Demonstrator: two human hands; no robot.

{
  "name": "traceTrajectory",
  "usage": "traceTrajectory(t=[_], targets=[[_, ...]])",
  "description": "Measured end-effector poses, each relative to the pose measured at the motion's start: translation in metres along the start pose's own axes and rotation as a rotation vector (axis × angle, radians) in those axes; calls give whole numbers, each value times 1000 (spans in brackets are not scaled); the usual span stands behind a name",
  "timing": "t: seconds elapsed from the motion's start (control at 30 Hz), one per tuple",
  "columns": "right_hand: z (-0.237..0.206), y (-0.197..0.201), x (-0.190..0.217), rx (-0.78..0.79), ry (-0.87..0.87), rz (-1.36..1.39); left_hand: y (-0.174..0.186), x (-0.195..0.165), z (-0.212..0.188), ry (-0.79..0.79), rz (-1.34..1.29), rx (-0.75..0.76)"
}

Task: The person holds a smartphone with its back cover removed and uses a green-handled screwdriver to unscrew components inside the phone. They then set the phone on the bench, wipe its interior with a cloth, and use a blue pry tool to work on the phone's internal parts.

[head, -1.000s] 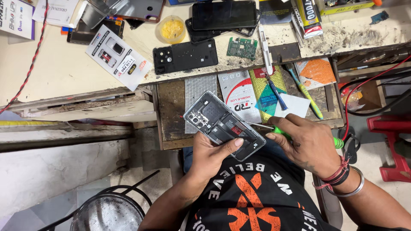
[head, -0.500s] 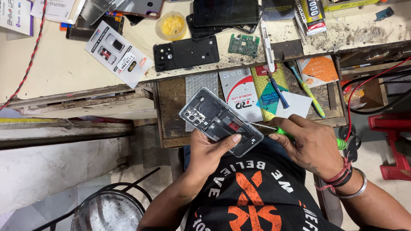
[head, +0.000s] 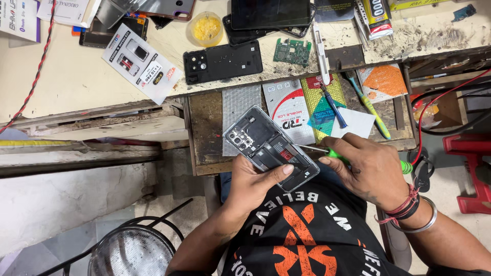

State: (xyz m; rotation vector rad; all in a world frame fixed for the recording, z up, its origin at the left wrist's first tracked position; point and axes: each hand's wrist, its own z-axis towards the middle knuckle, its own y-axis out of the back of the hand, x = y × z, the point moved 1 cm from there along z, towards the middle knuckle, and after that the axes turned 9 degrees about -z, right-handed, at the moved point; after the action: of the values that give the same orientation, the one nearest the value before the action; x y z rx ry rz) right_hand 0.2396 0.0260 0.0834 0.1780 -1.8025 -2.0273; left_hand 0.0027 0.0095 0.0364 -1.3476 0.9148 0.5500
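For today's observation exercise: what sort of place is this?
Probably a phone repair bench. The left hand holds an opened phone, the right hand works a green-handled screwdriver on it, and a loose circuit board lies on the worn worktop.

- One view only, from a head-worn camera, facing steeply down over the wearer's chest.
- Close range: left hand (head: pixel 253 181) and right hand (head: pixel 371 171) at lower centre of the frame.
- Workbench (head: pixel 76 87) across the upper frame, floor at lower left.
- No second view for overlap.
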Motion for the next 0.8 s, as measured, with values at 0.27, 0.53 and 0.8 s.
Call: traceTrajectory(t=[0.27, 0.53, 0.8], targets=[[1, 1, 2, 3, -8, -5, -1, 0, 0, 39, 19, -2], [3, 3, 4, 8, -13, 27, 1, 2, -1, 52, -20, 22], [3, 2, 0, -4, -18, 52, -3, 1, -1, 64, -6, 47]])
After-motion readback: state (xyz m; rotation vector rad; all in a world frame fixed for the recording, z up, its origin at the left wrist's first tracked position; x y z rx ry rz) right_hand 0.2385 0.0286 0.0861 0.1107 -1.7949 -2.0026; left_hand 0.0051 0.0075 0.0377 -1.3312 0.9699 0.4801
